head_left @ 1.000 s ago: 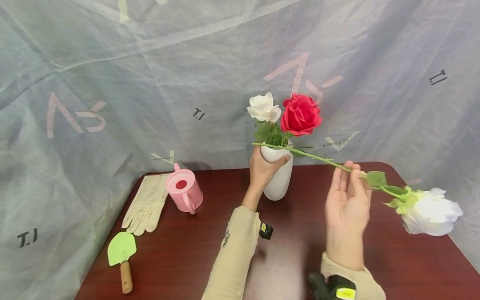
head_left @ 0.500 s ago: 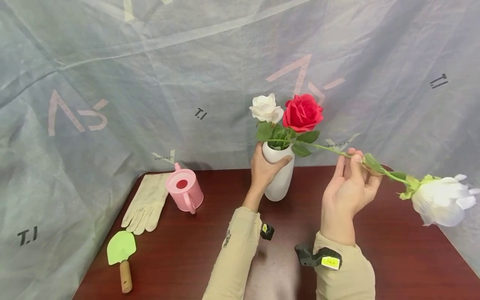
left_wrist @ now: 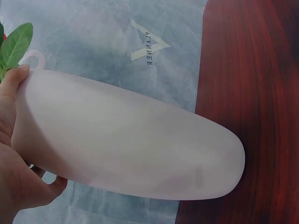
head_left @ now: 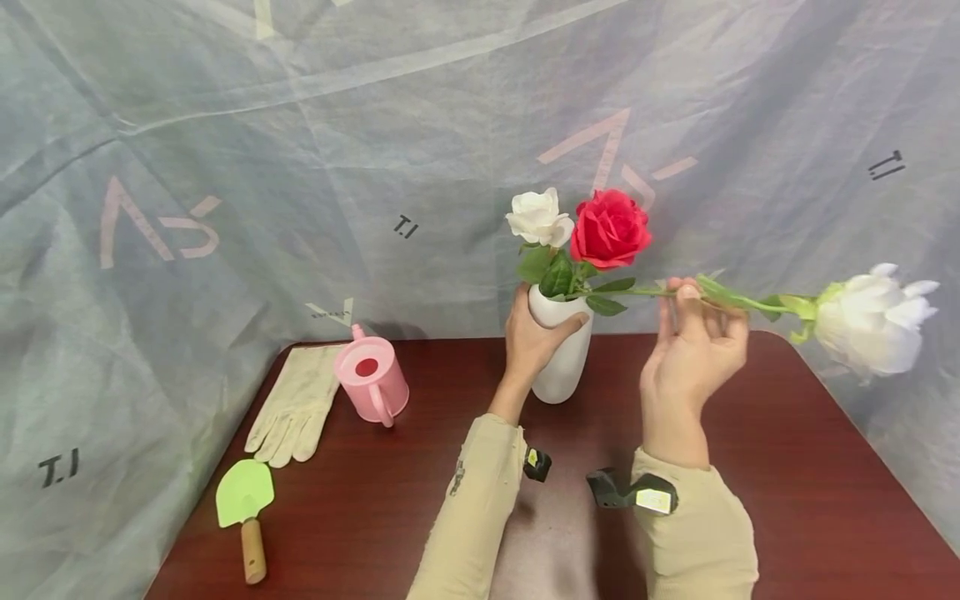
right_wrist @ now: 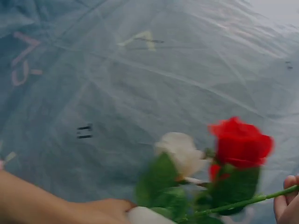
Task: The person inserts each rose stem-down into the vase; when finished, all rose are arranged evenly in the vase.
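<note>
My left hand [head_left: 531, 337] grips the white vase [head_left: 562, 358] near its rim, fingers behind and thumb across the front. In the left wrist view the vase [left_wrist: 131, 140] leans, its base by the table. A white rose [head_left: 538, 218] and a red rose [head_left: 611, 229] stand in the vase among green leaves. To the right, my right hand [head_left: 686, 358] pinches the green stem of a large white flower [head_left: 870, 321]. That stem lies nearly level, its bloom pointing right and its cut end among the leaves at the vase mouth; whether the tip is inside cannot be told.
A pink watering can [head_left: 371, 379] stands left of the vase, beside a pair of cream work gloves [head_left: 296, 404]. Nearer the front left lies a green trowel [head_left: 246, 500] with a wooden handle. Grey sheeting [head_left: 337, 167] hangs behind the dark red table [head_left: 420, 500].
The white flower's bloom has risen and its stem has turned from slanting to nearly level. My right hand has moved up and slightly left. The left hand keeps its hold on the vase.
</note>
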The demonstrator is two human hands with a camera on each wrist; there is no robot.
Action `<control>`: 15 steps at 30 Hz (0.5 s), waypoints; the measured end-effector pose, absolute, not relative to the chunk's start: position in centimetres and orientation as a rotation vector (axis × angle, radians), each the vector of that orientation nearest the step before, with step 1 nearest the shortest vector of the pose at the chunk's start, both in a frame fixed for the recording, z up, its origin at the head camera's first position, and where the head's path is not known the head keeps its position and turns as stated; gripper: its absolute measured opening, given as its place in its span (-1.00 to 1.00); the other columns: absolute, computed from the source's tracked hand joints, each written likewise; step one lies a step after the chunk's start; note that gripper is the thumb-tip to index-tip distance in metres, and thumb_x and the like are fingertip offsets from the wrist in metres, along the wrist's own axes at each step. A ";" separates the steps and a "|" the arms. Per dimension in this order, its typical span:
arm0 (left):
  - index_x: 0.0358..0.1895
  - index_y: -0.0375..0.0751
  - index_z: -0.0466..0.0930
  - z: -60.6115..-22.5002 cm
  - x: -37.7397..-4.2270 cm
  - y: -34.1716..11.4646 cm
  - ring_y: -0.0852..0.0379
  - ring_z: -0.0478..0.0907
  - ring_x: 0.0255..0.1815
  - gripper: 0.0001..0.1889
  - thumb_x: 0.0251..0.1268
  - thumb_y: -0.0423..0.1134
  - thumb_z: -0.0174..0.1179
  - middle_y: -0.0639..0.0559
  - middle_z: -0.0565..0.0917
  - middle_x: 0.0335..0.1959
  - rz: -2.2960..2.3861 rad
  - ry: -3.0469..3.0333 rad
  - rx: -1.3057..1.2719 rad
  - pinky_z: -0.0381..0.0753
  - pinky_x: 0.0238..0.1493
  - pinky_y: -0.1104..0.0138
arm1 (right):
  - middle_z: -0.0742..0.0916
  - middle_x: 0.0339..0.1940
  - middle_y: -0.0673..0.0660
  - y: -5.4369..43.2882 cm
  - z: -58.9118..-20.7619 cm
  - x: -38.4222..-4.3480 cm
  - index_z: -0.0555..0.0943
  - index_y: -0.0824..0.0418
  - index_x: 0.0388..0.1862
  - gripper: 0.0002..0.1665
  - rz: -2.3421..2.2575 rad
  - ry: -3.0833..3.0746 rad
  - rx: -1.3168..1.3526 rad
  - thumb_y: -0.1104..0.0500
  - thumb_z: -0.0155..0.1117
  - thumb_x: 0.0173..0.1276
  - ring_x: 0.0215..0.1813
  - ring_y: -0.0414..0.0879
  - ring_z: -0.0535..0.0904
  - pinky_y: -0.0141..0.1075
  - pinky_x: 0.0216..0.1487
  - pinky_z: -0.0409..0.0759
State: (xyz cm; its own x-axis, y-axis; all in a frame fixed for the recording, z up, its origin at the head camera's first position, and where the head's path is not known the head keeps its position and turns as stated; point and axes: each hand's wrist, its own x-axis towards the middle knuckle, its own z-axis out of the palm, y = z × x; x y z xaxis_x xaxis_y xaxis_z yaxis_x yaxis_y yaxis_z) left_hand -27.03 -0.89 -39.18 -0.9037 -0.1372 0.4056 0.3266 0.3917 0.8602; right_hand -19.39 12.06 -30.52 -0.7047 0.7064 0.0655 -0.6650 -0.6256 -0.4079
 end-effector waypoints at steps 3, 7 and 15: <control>0.27 0.01 0.25 -39.3 -27.1 -0.8 0.26 0.46 -0.05 -0.12 -0.21 0.10 0.46 0.20 0.49 0.04 -1.525 -2.233 -0.177 0.46 -0.11 0.30 | 0.63 -0.41 0.33 10.6 -30.7 -19.8 0.52 0.46 -0.27 -0.70 2.284 -0.615 -0.067 0.55 0.36 -0.01 -0.29 0.12 0.62 -0.10 -0.10 0.57; 0.28 0.00 0.25 -39.4 -27.2 -0.7 0.24 0.46 -0.06 -0.09 -0.24 0.09 0.48 0.17 0.50 0.03 -1.542 -2.194 -0.189 0.46 -0.12 0.28 | 0.65 -0.43 0.31 9.0 -30.8 -20.4 0.53 0.47 -0.29 -0.77 2.243 -0.761 0.019 0.58 0.27 0.04 -0.31 0.12 0.64 -0.10 -0.12 0.57; 0.26 -0.02 0.27 -39.3 -27.2 -0.7 0.23 0.47 -0.11 -0.11 -0.24 0.07 0.49 0.16 0.51 0.00 -1.533 -2.187 -0.188 0.47 -0.18 0.29 | 0.70 -0.46 0.21 8.3 -31.2 -22.2 0.58 0.32 -0.40 -0.84 2.241 -1.027 0.083 0.48 0.35 0.07 -0.28 0.07 0.66 -0.05 -0.05 0.54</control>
